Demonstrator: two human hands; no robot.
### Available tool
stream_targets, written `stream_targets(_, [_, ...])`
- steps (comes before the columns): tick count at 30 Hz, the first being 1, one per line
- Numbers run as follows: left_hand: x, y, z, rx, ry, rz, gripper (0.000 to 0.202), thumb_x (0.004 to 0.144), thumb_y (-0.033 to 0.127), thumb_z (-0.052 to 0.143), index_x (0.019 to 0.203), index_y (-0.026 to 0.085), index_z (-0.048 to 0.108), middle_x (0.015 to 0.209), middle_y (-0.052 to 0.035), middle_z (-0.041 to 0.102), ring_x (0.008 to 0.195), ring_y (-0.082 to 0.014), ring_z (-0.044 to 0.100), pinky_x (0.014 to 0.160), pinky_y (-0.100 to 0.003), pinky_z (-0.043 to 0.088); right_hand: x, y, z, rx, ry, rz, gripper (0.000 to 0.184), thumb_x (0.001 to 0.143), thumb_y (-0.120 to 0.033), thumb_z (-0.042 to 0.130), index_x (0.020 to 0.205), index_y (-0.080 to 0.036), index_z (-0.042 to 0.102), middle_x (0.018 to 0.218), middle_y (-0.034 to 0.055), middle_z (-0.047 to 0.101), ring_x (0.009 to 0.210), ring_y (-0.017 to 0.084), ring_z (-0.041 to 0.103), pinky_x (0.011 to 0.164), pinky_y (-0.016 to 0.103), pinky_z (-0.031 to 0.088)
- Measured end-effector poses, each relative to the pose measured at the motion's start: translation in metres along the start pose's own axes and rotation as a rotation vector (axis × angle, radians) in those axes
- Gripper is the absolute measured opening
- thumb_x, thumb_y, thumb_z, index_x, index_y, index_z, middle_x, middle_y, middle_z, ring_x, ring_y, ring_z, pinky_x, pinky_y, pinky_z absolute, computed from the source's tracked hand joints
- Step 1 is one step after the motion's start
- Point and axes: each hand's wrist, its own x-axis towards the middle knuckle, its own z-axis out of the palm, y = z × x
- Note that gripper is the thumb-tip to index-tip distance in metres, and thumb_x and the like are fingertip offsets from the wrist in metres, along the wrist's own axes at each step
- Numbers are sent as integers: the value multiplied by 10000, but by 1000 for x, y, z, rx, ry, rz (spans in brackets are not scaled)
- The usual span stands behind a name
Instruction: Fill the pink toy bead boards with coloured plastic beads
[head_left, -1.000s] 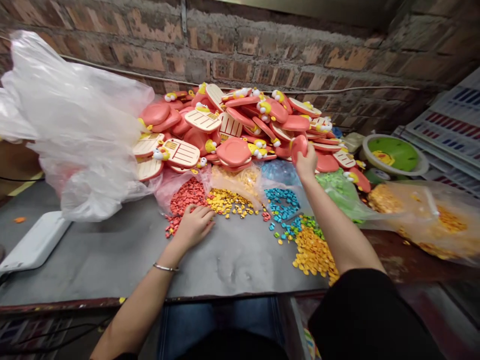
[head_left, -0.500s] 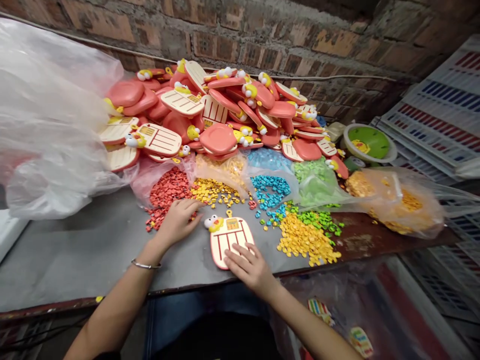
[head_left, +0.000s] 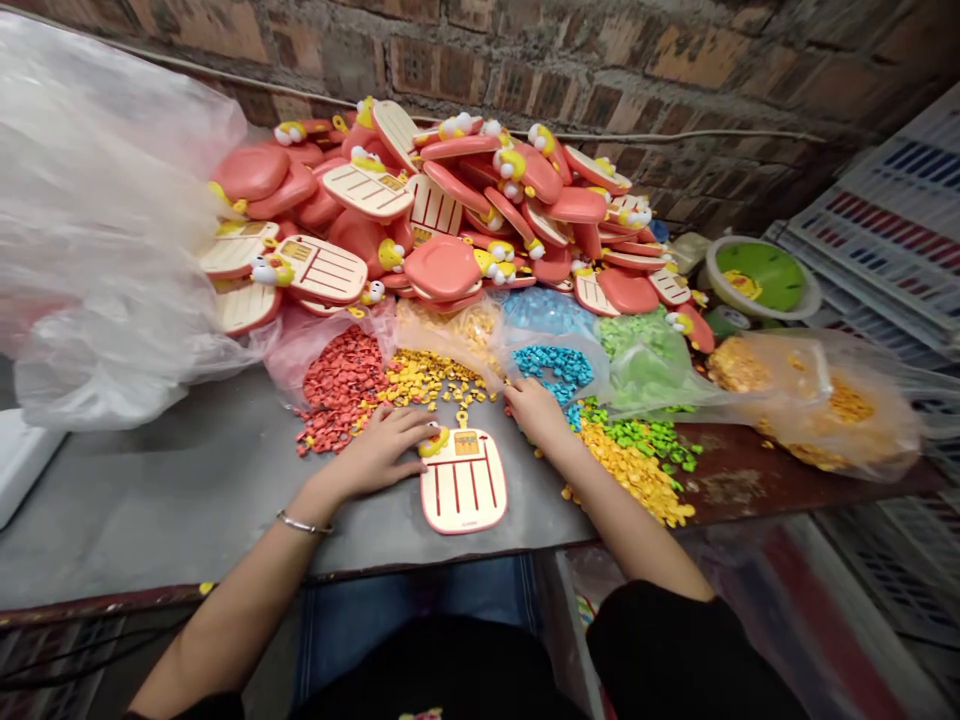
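A cream toy board with red slots and a yellow duck head (head_left: 463, 482) lies face up on the grey table (head_left: 187, 500) in front of me. My left hand (head_left: 382, 450) rests on its upper left corner, fingers curled over the duck head. My right hand (head_left: 534, 408) reaches past the board's right side to the loose blue beads (head_left: 559, 368), fingers bent down among them; what they hold is hidden. Piles of red beads (head_left: 339, 385), yellow beads (head_left: 431, 380), green beads (head_left: 645, 435) and orange-yellow beads (head_left: 630, 475) lie around.
A big heap of pink and cream duck boards (head_left: 450, 215) fills the back against a brick wall (head_left: 525, 70). A large clear plastic bag (head_left: 97, 230) stands left, a bag of orange beads (head_left: 817, 405) right, a green bowl (head_left: 757, 275) and white crates (head_left: 892, 230) far right.
My right hand took a board from the heap, laid it on the table, then left it for the blue beads. My left hand shifted from the red beads onto the board's duck head.
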Motion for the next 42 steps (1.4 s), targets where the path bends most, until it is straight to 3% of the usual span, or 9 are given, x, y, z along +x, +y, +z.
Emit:
stream_targets(5, [0,-1,1,-20,-34,-2,370,925,405,591,1279,301,576,1408,-72,554,1284,-280,491,1040,-438,307,-13,7,1,136,75,-10,259,896,-79,532,1051,-192,707,937,101,653,896,233,599,785,323,485])
stream_targets(10, [0,-1,1,-37,-58,-11,332,948,384,559,1267,295,564,1434,-68,537,1298,-278,484,1026,-434,288,-41,-2,6,782,281,2,210,944,-246,518,1039,-236,705,1028,76,563,824,174,624,719,324,570])
stream_targets(13, [0,1,-1,-51,-59,-8,404,912,445,608,1280,290,550,1436,-72,535,1302,-281,481,1030,-429,270,-51,-19,11,983,277,32,201,930,-351,572,1022,-232,705,1075,79,558,805,170,634,685,336,586])
stream_targets(18, [0,1,-1,-74,-68,-10,471,879,497,639,1284,276,544,1445,-88,523,1305,-284,479,1031,-420,267,-48,-38,15,721,160,-111,162,952,-295,560,954,-210,698,922,71,674,899,219,620,823,386,515])
stream_targets(24, [3,-5,4,-100,-61,-4,385,906,439,630,1243,263,569,1386,-80,563,1271,-269,505,1010,-400,289,-49,-34,15,560,110,-229,220,967,-241,524,832,-182,688,824,73,629,816,207,571,737,333,470])
stream_targets(29, [6,-7,8,-133,-58,11,406,876,460,670,1200,232,582,1345,-101,579,1230,-271,523,974,-387,330,-60,-37,13,717,35,-313,168,955,-203,545,885,-194,697,827,64,670,818,197,610,723,309,484])
stream_targets(37, [6,-9,11,-193,-36,43,409,884,483,647,1197,226,585,1328,-109,580,1228,-272,521,964,-391,371,-43,-96,25,884,-1,-334,140,899,-226,655,1030,-217,704,935,52,758,860,198,675,820,340,493])
stream_targets(40, [5,-11,10,-218,-41,54,409,894,468,641,1223,233,581,1355,-108,570,1247,-273,515,987,-397,372,-49,-91,14,1015,-188,-502,245,843,-310,740,1069,-224,697,838,14,758,799,177,679,813,316,498])
stream_targets(42, [4,-12,9,-213,-45,58,389,915,440,621,1242,234,578,1368,-109,566,1253,-273,515,992,-401,375,-52,-74,5,1038,-202,-487,255,861,-341,717,1085,-225,686,871,14,751,820,173,678,811,309,506])
